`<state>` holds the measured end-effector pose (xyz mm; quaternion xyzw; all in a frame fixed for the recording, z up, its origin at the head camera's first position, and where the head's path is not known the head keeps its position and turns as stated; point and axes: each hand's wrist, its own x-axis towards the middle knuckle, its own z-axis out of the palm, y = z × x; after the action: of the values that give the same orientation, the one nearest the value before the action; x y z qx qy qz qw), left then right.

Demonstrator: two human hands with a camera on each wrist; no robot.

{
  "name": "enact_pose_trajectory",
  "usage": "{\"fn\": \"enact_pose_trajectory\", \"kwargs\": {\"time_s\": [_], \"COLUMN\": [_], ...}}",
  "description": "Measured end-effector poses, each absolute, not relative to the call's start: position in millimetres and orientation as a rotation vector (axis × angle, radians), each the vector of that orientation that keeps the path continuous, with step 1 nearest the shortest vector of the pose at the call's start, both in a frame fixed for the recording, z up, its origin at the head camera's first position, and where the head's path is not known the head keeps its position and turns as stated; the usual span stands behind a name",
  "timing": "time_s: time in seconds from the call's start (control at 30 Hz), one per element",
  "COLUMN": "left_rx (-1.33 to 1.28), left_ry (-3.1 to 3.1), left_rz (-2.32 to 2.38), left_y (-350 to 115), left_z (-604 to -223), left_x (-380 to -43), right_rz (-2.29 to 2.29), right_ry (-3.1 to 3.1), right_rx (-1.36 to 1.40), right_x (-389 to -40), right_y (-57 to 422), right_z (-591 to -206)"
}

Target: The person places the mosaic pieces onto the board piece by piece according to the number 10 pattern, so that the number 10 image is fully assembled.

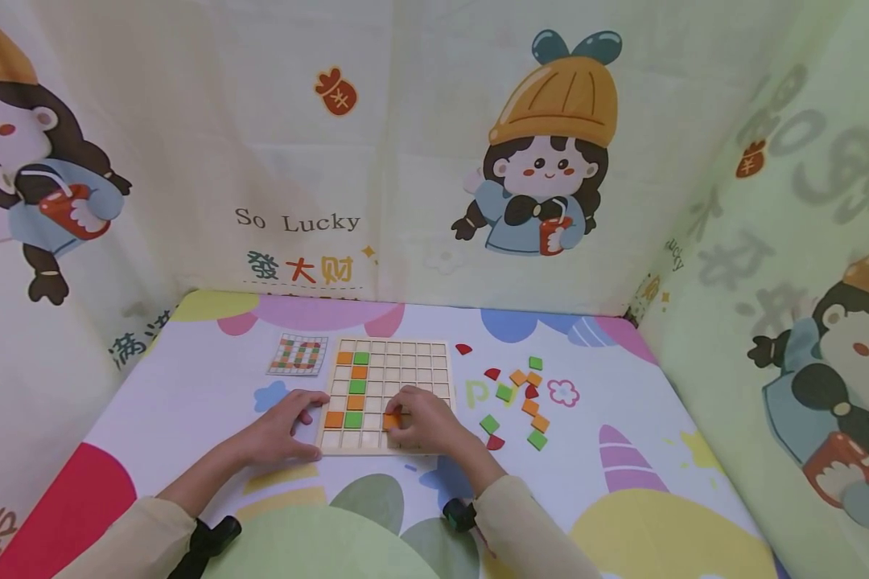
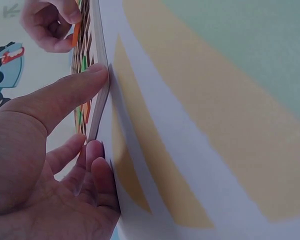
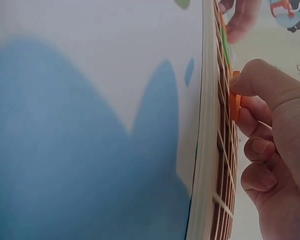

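A wooden grid board (image 1: 413, 362) lies flat on the table, with several orange and green square tiles (image 1: 357, 387) in its left columns. My left hand (image 1: 286, 426) rests against the board's left side, thumb at the near corner and fingers further up the edge. In the left wrist view its thumb (image 2: 75, 95) touches the board's rim. Over the lower middle cells, my right hand (image 1: 427, 422) pinches an orange square tile (image 1: 391, 421) between thumb and fingers. The right wrist view shows this orange tile (image 3: 234, 100) held on edge, right at the grid.
Beyond the board's upper left corner lies a printed pattern card (image 1: 297, 355). Loose orange and green squares (image 1: 531, 408) and red quarter-round pieces (image 1: 463, 349) are scattered right of the board. A printed curtain (image 1: 420, 161) surrounds the table on three sides.
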<state>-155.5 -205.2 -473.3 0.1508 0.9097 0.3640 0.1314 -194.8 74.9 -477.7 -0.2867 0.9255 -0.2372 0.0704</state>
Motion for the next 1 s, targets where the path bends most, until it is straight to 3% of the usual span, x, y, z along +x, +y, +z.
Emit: {"fn": "enact_pose_trajectory", "kwargs": {"time_s": [0.43, 1.0], "left_rx": [0.409, 0.413], "left_ry": [2.635, 2.623], "left_rz": [1.048, 1.056], "left_y": [-205, -206], "left_z": [-474, -476], "left_x": [-156, -157], "right_rz": [-0.754, -0.918], "right_ry": [2.725, 2.656], "right_rx": [-0.918, -0.774], "right_x": [-197, -203], "right_y": [60, 49], "right_z": [-476, -476]}}
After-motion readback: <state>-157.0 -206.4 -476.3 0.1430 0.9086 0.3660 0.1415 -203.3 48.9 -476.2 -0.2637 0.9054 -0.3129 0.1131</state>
